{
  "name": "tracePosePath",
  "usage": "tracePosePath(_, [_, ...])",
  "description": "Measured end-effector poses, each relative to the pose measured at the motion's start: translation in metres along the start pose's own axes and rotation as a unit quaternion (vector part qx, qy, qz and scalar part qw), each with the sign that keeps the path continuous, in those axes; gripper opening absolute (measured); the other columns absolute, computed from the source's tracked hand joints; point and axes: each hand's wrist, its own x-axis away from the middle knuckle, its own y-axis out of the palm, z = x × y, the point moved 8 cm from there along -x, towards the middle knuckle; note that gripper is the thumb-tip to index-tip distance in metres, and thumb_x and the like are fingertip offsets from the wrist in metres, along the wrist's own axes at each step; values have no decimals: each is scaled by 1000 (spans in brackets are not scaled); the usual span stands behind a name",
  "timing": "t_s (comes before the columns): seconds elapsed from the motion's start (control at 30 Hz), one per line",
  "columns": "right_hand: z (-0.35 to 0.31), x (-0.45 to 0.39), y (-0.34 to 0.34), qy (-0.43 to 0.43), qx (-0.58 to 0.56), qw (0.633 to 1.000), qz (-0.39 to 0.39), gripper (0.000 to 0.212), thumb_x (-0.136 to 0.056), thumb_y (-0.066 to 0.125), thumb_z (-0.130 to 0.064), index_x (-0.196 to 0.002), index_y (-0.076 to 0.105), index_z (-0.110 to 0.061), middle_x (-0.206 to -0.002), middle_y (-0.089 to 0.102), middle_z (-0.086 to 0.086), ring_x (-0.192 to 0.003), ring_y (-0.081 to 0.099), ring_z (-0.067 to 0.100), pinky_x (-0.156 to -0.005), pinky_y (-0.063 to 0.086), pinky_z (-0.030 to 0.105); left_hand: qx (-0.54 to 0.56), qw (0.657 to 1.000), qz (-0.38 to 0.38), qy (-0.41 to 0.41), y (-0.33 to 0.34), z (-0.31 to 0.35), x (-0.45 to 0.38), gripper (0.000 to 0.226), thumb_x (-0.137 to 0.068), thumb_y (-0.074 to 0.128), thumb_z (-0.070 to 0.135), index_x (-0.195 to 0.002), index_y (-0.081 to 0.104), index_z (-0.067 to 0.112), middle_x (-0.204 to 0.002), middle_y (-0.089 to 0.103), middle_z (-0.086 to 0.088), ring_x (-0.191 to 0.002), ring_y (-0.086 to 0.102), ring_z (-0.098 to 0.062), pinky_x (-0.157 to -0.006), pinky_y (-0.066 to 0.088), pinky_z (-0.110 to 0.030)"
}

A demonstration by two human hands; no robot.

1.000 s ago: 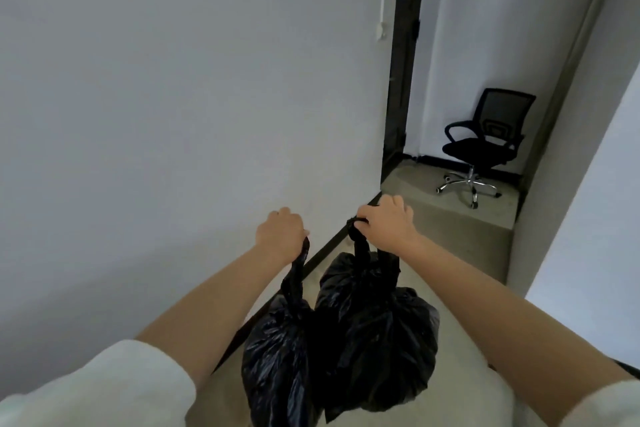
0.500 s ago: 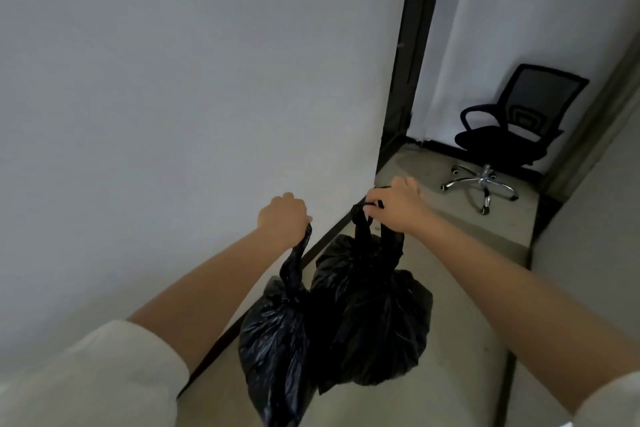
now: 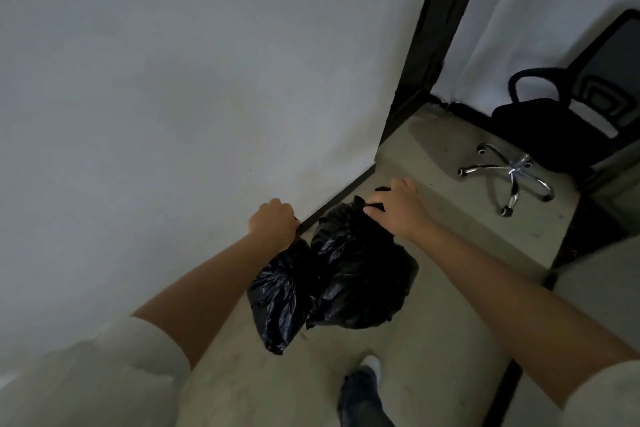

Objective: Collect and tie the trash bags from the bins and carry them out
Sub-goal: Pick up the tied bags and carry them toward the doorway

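Hanging side by side and touching, the smaller black bag (image 3: pixel 282 295) is gripped at its neck by the clenched left hand (image 3: pixel 273 224), and the larger black bag (image 3: pixel 360 274) is grasped at its gathered top by the right hand (image 3: pixel 398 208). Both are held above the floor (image 3: pixel 450 340), just beside the white wall (image 3: pixel 173 97). Beyond them, away from that wall, an office chair (image 3: pixel 554 135) is seen, apparently near a doorway.
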Motion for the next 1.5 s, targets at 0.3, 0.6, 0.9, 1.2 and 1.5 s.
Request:
tracePosePath(0.3, [109,-194,89,-19,8,996,-88,34,-92,49,-35,-121,62,-21,-122,51,15,-120,39,33,-97,34,34,63,987,-106,-100,96,49,-181,35,-98,41,26,-121,51,1,-127,46,-17,-119,47,-32,-92,45,-38])
tracePosePath(0.6, [195,-363,231,-9,57,970,-235,35,-94,44,-36,-125,57,-25,-130,48,14,-125,34,34,-102,34,36,125,958,-189,-176,213,65,-349,36,-96,44,27,-117,54,0,-123,49,-17,-116,50,-32,-89,45,-37])
tracePosePath(0.9, [244,-470,343,-21,41,956,-289,35,-94,47,-33,-124,59,-21,-130,51,15,-125,36,36,-102,35,37,171,914,-194,-312,297,54,-434,38,-95,46,27,-116,56,-4,-119,52,-20,-111,53,-35,-87,46,-38])
tracePosePath(1.2, [248,-516,383,-129,25,938,-320,41,-92,49,-35,-129,53,-19,-128,47,18,-122,39,36,-99,37,38,218,865,-147,-428,343,76,-459,34,-94,47,23,-112,54,-5,-118,55,-25,-111,52,-40,-84,45,-42])
tracePosePath(1.5, [326,-582,299,-62,-75,950,-298,40,-93,46,-20,-130,47,-5,-124,58,19,-116,52,33,-99,39,38,192,880,-91,-425,307,153,-484,43,-92,48,23,-130,39,6,-136,40,-15,-128,36,-32,-103,35,-42])
